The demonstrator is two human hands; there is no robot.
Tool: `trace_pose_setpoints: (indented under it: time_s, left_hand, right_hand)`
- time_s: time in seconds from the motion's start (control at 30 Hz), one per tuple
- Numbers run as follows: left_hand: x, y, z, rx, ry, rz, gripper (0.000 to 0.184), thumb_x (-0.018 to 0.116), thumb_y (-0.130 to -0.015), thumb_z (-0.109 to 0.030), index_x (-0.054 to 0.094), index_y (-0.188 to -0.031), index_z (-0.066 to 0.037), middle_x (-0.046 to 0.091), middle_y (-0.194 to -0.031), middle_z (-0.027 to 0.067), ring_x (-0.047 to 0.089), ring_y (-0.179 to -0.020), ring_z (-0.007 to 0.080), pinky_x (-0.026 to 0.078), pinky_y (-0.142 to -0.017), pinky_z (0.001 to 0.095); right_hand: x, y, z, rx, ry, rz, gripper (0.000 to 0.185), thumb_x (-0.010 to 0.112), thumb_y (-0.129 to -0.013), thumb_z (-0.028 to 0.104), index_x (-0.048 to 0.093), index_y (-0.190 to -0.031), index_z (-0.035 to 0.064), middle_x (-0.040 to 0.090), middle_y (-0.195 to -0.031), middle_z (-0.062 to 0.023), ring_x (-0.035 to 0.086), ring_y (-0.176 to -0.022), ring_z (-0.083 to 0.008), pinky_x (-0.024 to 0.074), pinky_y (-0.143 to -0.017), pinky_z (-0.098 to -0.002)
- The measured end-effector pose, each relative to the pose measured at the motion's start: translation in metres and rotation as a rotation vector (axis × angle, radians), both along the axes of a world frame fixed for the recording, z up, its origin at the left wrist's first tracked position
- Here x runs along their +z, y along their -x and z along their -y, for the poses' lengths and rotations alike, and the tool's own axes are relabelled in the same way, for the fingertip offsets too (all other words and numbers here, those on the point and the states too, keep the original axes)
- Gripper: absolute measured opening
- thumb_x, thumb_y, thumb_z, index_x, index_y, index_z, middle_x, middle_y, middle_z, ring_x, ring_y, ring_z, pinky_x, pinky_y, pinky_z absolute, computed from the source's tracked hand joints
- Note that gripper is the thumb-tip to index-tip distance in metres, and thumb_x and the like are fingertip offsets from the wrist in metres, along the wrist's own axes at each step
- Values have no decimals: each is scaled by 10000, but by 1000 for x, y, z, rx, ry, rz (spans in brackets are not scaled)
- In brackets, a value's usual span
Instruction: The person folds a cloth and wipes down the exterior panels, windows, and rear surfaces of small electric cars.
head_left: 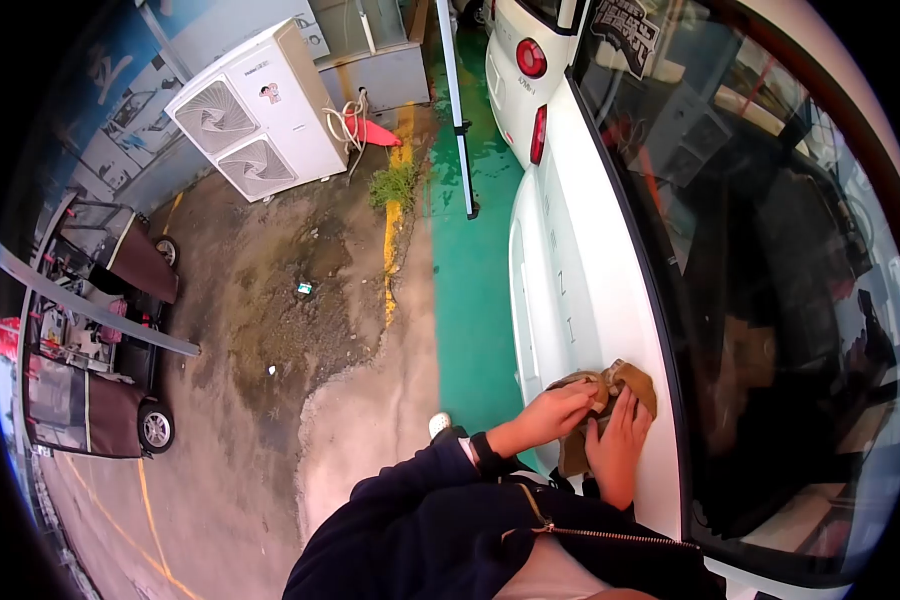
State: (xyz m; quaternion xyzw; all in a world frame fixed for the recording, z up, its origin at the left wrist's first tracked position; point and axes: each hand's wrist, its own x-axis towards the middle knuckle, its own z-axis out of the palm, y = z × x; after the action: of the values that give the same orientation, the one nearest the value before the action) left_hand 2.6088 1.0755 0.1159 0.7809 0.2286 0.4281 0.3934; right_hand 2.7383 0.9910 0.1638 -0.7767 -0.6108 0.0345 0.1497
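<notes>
A crumpled brown cloth [637,385] lies bunched against the white rear panel of a car [610,290], below its dark rear window [760,300]. My left hand [560,410] comes in from the left, its fingers curled on the bunched cloth. Close beside it, my right hand [618,445] presses its fingers on the lower right of the cloth. A fold of the cloth hangs down between the two hands.
A white outdoor fan unit [260,110] stands at the upper left near a coiled hose [347,125]. A blue pole [457,120] reaches down over the green floor [475,300]. A brown-covered vehicle [95,400] is at the far left.
</notes>
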Motion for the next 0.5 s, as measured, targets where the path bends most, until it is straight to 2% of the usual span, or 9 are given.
trace_pose_setpoints:
  time_s: [0.07, 0.23, 0.33, 0.5]
  left_hand:
    - [-2, -4, -22, -70, 4, -14, 192, 626, -869, -55, 585, -1049, 1, 623, -1156, 183, 608, -1074, 363, 525, -884, 386]
    - [-8, 4, -82, -289, 58, -29, 219, 602, -892, -87, 579, -1095, -6, 622, -1150, 176, 601, -1087, 360, 527, -876, 388]
    - [-3, 14, -140, -397, -4, -32, 265, 598, -901, -86, 570, -1150, -2, 616, -1149, 179, 571, -1129, 383, 498, -940, 399]
    - [20, 14, -220, -397, -20, 54, 268, 600, -899, -69, 574, -1156, 3, 612, -1173, 181, 550, -1166, 380, 462, -996, 399]
  right_hand:
    - [-10, 2, -17, -45, -84, 30, 725, 644, -775, 169, 337, -1406, -15, 442, -1366, -196, 375, -1259, -384, 255, -1105, -499]
    - [-8, 16, -67, -199, -75, 31, 709, 638, -742, 112, 383, -1397, 24, 462, -1369, -169, 378, -1263, -384, 281, -1091, -490]
    - [-5, 19, -124, -229, -156, 42, 712, 650, -728, 79, 394, -1391, 30, 472, -1365, -169, 360, -1271, -390, 303, -1076, -438]
    - [11, 13, -224, -212, -301, 83, 686, 673, -733, 131, 431, -1364, 13, 512, -1327, -161, 393, -1251, -378, 328, -1060, -426]
